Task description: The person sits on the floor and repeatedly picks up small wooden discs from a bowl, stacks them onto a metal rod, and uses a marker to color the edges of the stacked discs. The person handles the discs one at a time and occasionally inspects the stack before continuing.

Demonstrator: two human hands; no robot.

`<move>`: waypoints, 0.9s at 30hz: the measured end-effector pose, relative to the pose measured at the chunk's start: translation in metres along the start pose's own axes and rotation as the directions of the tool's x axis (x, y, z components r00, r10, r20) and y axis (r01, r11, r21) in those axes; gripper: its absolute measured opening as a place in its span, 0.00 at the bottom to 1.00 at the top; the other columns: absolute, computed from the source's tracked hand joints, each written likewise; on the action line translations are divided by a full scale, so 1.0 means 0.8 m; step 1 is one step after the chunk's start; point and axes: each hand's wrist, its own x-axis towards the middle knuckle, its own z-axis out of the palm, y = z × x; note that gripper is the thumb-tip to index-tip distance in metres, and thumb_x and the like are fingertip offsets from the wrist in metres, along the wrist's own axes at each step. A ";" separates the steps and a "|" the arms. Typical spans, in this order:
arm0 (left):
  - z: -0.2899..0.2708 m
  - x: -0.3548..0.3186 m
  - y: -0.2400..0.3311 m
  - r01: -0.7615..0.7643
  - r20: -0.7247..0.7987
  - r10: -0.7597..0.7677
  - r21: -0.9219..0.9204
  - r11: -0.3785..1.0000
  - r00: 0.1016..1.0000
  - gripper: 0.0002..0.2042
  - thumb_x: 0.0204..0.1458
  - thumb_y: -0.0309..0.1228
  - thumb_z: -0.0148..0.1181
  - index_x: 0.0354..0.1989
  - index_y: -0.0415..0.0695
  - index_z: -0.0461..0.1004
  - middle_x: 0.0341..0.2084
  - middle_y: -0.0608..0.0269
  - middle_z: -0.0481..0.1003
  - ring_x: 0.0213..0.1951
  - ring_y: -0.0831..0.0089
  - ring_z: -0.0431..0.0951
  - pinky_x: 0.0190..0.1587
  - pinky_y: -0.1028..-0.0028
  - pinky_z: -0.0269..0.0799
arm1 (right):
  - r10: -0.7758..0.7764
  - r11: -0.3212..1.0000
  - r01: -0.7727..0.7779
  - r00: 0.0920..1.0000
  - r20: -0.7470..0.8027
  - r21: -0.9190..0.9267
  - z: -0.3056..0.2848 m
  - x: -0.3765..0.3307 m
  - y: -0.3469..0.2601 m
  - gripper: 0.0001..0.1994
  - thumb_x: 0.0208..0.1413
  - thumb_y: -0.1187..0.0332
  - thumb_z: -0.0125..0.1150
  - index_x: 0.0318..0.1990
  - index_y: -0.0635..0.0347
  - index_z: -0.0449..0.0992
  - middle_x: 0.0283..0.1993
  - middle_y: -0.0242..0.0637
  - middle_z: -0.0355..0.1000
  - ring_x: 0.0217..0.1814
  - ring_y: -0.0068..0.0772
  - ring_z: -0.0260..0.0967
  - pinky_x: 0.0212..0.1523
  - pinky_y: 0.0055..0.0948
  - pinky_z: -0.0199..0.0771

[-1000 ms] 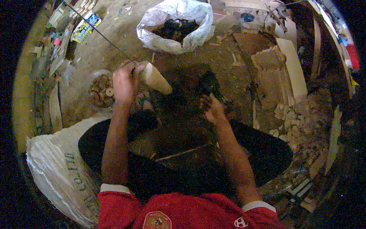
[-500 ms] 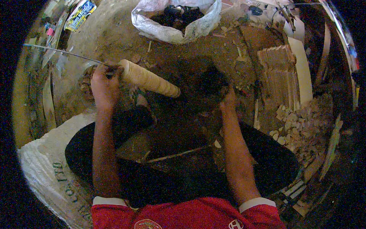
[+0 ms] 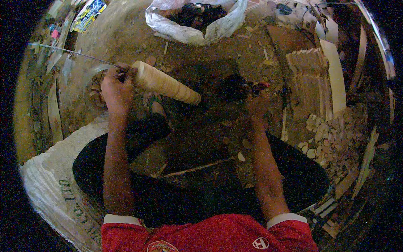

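One pale ridged roll (image 3: 166, 82), left of centre, now slants longer than a second ago, baring its side; the right hand's (image 3: 257, 103) shadowed grip I can't tell. Left hand (image 3: 116, 90) pinches the thin rod (image 3: 75, 52), upper left.

The stack (image 3: 166, 82) looks like matt wood, ridged with rings; the rod (image 3: 71, 51), smooth metal. The 2 sacks (image 3: 197, 37) look like creased woven plastic, faintly glossy. Shirt (image 3: 205, 233): matt cloth. Board (image 3: 333, 80): smooth, matt wood. Floor (image 3: 126, 33): rough, matt earth.
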 end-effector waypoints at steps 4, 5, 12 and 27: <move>0.006 -0.001 -0.002 -0.001 0.022 0.001 -0.023 1.000 1.000 0.09 0.54 0.32 0.72 0.38 0.40 0.81 0.33 0.53 0.84 0.32 0.61 0.84 0.39 0.63 0.78 | -0.025 0.999 0.027 0.993 0.111 -0.018 0.021 -0.003 0.007 0.26 0.58 0.43 0.68 0.41 0.61 0.83 0.38 0.46 0.82 0.42 0.53 0.79 0.46 0.45 0.77; 0.006 -0.001 -0.002 0.001 0.023 -0.001 -0.010 1.000 1.000 0.09 0.55 0.31 0.71 0.38 0.40 0.81 0.33 0.53 0.84 0.32 0.62 0.84 0.40 0.64 0.77 | -0.054 0.998 0.049 0.986 0.158 0.036 0.026 0.000 0.008 0.26 0.58 0.42 0.67 0.41 0.61 0.83 0.37 0.46 0.82 0.42 0.54 0.79 0.46 0.46 0.77; -0.007 -0.002 0.004 0.098 0.111 -0.086 -0.108 0.989 0.990 0.07 0.57 0.28 0.68 0.38 0.37 0.81 0.32 0.52 0.84 0.34 0.66 0.83 0.41 0.67 0.76 | -0.116 0.985 0.108 0.992 0.052 0.134 0.018 0.002 0.026 0.26 0.57 0.43 0.68 0.42 0.61 0.82 0.38 0.46 0.82 0.43 0.54 0.78 0.48 0.47 0.77; -0.025 0.010 -0.015 0.174 0.179 -0.144 -0.167 0.971 0.973 0.10 0.56 0.31 0.69 0.37 0.35 0.83 0.31 0.50 0.84 0.32 0.65 0.84 0.41 0.66 0.77 | -0.220 0.973 0.226 0.969 0.116 -0.048 -0.050 0.029 0.030 0.22 0.54 0.58 0.72 0.51 0.63 0.81 0.46 0.48 0.81 0.50 0.50 0.79 0.56 0.48 0.77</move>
